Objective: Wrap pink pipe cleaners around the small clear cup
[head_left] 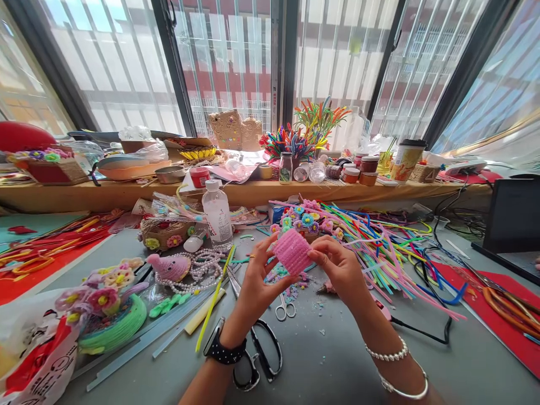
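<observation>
A small pink fuzzy piece [292, 251] with ridged rows, apparently built from pipe cleaners, is held up above the grey table. My left hand [264, 275] grips it from the left, thumb below and fingers behind. On its right edge, the thumb and fingertips of my right hand [337, 264] pinch it. Beneath the hands lie small silver scissors [286, 308] and pastel fuzzy scraps. Large black-handled scissors [268, 349] rest partly behind my left wrist. Just beyond the piece is a cluster of colourful fuzzy flowers [307, 219].
Many pipe cleaners [379, 247] spread to the right. At left are a water bottle [217, 216], a pink crocheted piece [171, 267], a green flower basket [116, 326] and glue sticks [139, 343]. A glue gun cable [422, 332] and a laptop [510, 225] with part of another person's hand are right.
</observation>
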Available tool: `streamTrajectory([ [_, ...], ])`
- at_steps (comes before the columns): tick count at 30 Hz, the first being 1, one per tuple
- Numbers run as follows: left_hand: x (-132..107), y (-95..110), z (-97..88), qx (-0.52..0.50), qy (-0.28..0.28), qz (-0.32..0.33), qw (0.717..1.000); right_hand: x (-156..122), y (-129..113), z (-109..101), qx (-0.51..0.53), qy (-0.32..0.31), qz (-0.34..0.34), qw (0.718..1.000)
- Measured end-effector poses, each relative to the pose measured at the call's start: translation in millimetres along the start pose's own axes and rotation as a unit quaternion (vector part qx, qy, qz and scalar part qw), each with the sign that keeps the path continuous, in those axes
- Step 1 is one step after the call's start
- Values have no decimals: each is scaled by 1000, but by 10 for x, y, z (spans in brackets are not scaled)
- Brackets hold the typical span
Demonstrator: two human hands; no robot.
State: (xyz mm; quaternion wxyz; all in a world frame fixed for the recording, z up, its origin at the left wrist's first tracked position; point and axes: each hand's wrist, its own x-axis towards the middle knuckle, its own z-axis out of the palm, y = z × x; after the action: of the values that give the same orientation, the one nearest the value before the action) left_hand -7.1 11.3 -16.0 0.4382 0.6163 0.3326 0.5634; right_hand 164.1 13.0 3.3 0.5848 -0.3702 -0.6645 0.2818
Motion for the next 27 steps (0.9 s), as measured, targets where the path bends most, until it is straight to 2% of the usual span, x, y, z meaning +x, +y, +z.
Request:
streamTrajectory([
  [5, 33, 49, 6, -100, -48, -81, 990, -10, -11, 9, -55, 13, -51, 997],
  [9, 51, 79, 9, -129, -29, -107, 985, -13, -4, 5, -60, -11, -58, 996],
  [15, 50, -2, 25, -60, 37, -51, 996, -51, -7, 23, -27, -13, -31, 999],
  [22, 22, -96, 4, 90, 103, 21, 990, -144, -11, 157, -80, -145, -102, 981],
  [27, 31, -75, 6, 53, 135, 34, 989, -147, 22, 199, -146, -144, -132, 970],
])
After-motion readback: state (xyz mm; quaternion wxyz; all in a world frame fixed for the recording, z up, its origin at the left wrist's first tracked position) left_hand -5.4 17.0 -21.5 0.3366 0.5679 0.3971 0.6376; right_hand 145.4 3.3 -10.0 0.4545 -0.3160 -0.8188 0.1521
